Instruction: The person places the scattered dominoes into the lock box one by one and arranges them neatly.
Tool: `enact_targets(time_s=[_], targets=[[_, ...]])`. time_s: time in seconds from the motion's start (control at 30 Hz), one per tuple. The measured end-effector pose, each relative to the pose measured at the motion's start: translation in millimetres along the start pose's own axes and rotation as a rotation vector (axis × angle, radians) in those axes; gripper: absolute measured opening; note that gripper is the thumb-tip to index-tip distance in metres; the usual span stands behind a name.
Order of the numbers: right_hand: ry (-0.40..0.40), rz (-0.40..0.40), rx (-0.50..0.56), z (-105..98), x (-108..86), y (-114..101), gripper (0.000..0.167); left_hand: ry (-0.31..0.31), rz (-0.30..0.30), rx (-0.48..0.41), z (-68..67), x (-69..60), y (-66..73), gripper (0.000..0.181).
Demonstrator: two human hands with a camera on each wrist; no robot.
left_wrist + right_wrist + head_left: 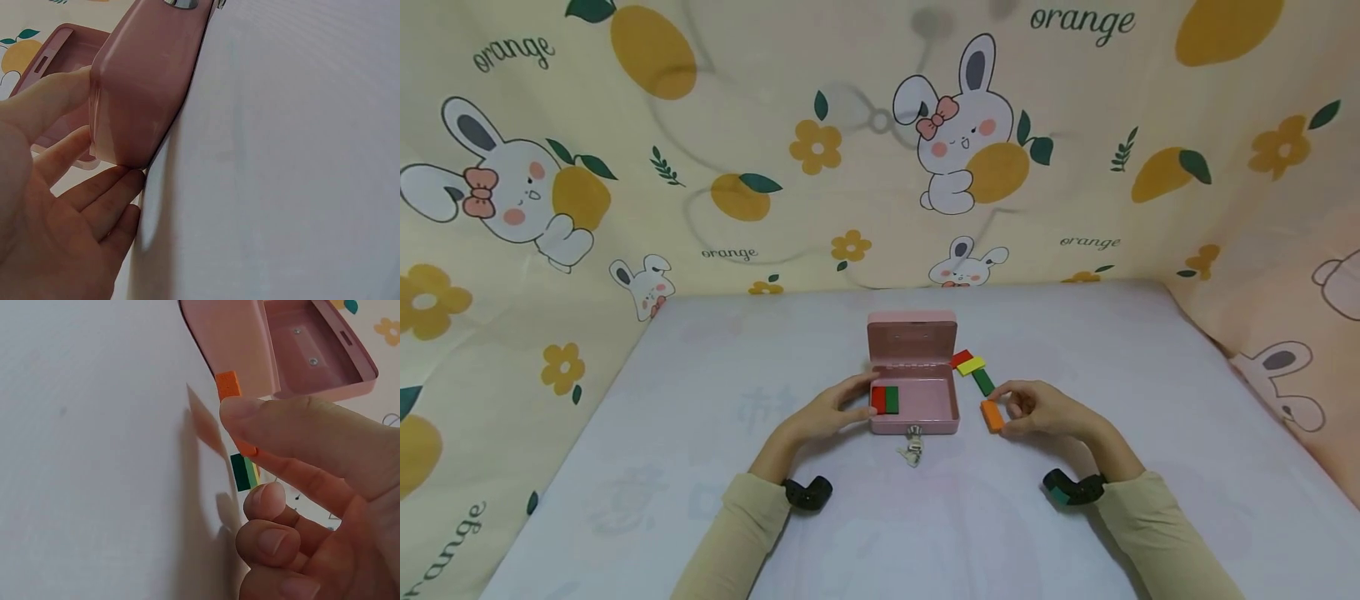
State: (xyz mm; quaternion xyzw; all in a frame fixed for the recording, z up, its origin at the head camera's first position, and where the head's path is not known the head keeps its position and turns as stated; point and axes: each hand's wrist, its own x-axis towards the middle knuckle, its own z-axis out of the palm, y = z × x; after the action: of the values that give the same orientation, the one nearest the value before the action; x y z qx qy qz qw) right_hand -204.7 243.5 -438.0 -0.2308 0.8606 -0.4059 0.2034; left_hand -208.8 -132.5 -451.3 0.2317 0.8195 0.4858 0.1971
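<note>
A pink metal box (928, 398) stands on the table with its lid (912, 340) raised. Inside, a red block (877, 400) and a green block (892, 400) lie side by side at the left. My left hand (820, 415) touches the box's left wall with thumb and fingers, its fingers fairly straight. To the right of the box, my right hand (1051, 410) pinches an orange block (229, 386) between thumb and index finger, its other fingers curled loosely. Beyond it lie a green block (982, 382), a yellow block (971, 367) and a red block (962, 357), touching or close together.
Small keys (913, 450) hang from the lock at the box's front. The white tabletop (880, 525) spreads around the box. Behind it rises a patterned cloth (880, 208) with rabbits and oranges. Each wrist wears a dark camera band.
</note>
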Motion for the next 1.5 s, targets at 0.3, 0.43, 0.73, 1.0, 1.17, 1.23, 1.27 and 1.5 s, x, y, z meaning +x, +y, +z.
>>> enact_targets(time_s=[0.3,0.43,0.73,1.0,1.17,1.23,1.27,1.5], targets=[[0.040,0.006,-0.016,0.3,5.5,-5.6,0.042,0.004,0.004,-0.001,-0.2,0.1,-0.5,0.064],[0.061,0.005,-0.028,0.2,8.4,-10.0,0.043,0.003,0.008,-0.001,-0.1,0.2,-0.6,0.064],[0.070,0.009,-0.008,0.5,13.3,-20.9,0.044,-0.002,-0.008,-0.012,0.5,-0.9,1.2,0.064],[0.079,-0.018,0.019,3.7,18.1,-28.5,0.042,-0.003,-0.012,-0.017,0.2,-1.0,2.5,0.064],[0.093,-0.028,0.010,5.5,24.3,-35.5,0.042,0.001,-0.021,-0.012,0.0,-1.0,3.4,0.063],[0.097,-0.024,0.007,6.0,26.2,-38.0,0.041,0.003,-0.028,-0.013,0.2,-1.1,3.7,0.063],[0.099,-0.018,0.006,6.4,27.1,-39.4,0.041,0.002,-0.028,-0.014,0.3,-1.1,3.6,0.063],[0.110,-0.020,0.008,8.0,31.9,-46.1,0.043,-0.001,-0.027,-0.013,0.0,-1.5,3.3,0.064]])
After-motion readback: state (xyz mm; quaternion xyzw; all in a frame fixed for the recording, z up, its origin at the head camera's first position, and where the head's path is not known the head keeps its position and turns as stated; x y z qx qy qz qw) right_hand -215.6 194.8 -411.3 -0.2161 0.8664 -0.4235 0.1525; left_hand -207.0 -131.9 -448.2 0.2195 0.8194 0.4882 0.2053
